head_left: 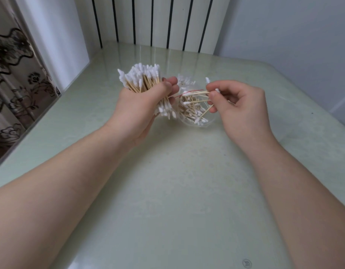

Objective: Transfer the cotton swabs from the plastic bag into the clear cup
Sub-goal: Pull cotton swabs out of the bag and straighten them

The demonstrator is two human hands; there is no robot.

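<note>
Left hand (148, 105) is curled tight round a thick bundle of cotton swabs (142, 80), held just left of the clear plastic (204, 124) that lies on the table (167, 191). Right hand (239, 105), just right of that plastic, pinches a few swabs (197, 92) between thumb and fingertips, their sticks reaching across above it.

The bundle fans out at both ends and its outer sticks look barely caught by the fingers. Any slackening or tilt would likely shed swabs onto the table beside the plastic rather than into it. The pinched few cross at angles, so one could pivot out of the pinch.

The plastic looks thin and light. A knock from either hand, or a stick snagging its edge, could push or tip it and scatter the loose swabs (189, 109) inside. I cannot tell whether this plastic is the bag, the cup, or the two overlapping. A red line (189, 92) across its upper part suggests a bag seal, while the rounded near edge reads more like a cup. If the opening is narrow, pushing the whole bundle in at once could jam it.

Each swab is a thin pale wooden stick with white cotton at both ends, some tips pointed. They probably slide easily against each other.
</note>
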